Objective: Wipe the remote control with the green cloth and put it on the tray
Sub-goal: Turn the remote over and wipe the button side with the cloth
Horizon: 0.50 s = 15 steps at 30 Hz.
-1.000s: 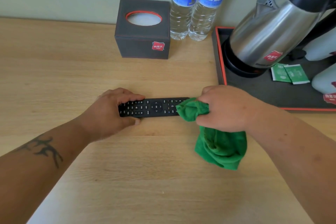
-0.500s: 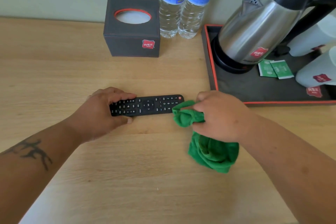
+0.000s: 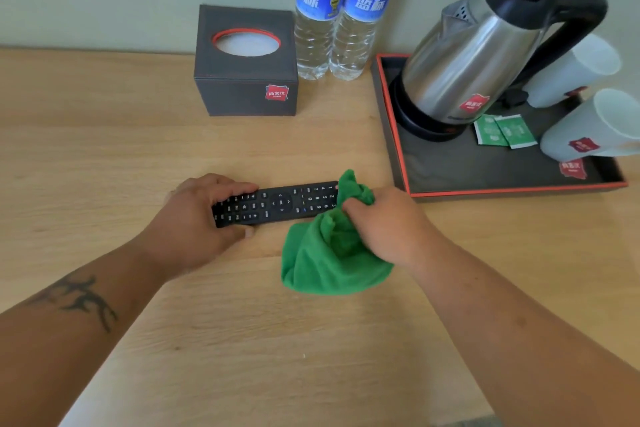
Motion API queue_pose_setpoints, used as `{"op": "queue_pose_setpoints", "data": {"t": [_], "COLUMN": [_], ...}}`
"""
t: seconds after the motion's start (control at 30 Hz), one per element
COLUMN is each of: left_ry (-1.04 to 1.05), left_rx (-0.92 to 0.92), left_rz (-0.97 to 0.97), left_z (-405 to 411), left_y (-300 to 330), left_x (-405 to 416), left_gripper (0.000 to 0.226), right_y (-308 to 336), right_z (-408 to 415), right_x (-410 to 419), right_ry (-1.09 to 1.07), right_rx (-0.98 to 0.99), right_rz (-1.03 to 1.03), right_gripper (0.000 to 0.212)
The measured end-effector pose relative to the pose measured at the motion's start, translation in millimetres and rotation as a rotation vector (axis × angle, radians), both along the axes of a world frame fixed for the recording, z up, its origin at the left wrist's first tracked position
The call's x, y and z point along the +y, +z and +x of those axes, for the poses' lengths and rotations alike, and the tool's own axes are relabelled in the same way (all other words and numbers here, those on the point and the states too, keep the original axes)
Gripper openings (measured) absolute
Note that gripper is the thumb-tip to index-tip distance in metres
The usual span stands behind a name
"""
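Head view. The remote [image 3: 277,204] lies flat on the table [image 3: 104,156], buttons up, long axis left to right, just short of the tray [image 3: 398,135]. My left hand [image 3: 194,218] is clamped on its left end, fingers over the far edge and thumb on the near edge, pinning it down. My right hand [image 3: 384,222] is closed on a bunched fold of the cloth [image 3: 325,253]; the rest of the cloth trails on the table toward me.

Change noted: half a second ago the bunched cloth sat off the remote's right end, clear of the keys. It is now back over that end, covering the number pad corner (another pass of a back-and-forth stroke, I judge). The remote itself has not shifted under my left hand.

Assessment: wiping is under way, with only the right portion covered at present. Placement is not yet begun; the tray's front strip, before the kettle [image 3: 478,59] and sachets [image 3: 504,130], looks free.
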<state>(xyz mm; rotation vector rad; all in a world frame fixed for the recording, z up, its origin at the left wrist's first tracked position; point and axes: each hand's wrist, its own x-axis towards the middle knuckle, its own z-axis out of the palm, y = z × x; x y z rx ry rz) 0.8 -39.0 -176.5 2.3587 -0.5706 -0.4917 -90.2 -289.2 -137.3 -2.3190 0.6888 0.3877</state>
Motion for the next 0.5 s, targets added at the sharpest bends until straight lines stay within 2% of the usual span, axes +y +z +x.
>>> {"op": "queue_pose_setpoints", "data": {"t": [0.2,0.3,0.37,0.43,0.5], "left_ry": [-0.034,0.021,0.103,0.154,0.175], "left_rx": [0.035,0.154,0.341,0.519,0.656], "left_rz": [0.055,0.032,-0.095,-0.268,-0.439], "left_z": [0,-4,-9,-16,-24], "left_y": [9,18,27,37,49], "left_x": [-1,-2,-6,-14,-27], "left_gripper": [0.057,0.049,0.044,0.038,0.032], "right_y": [0,4,9,14,15], "right_z": [-27,-28,-26,-19,-10], "right_x": [-1,-8,-5,6,16], "right_ry": [-0.004,-0.049,-0.091,-0.091,-0.065], "right_rx": [0.070,-0.054,-0.234,-0.384,-0.462], "right_rz": [0.059,0.065,0.066,0.103,0.098], "right_gripper": [0.034,0.032,0.026,0.011,0.020]}}
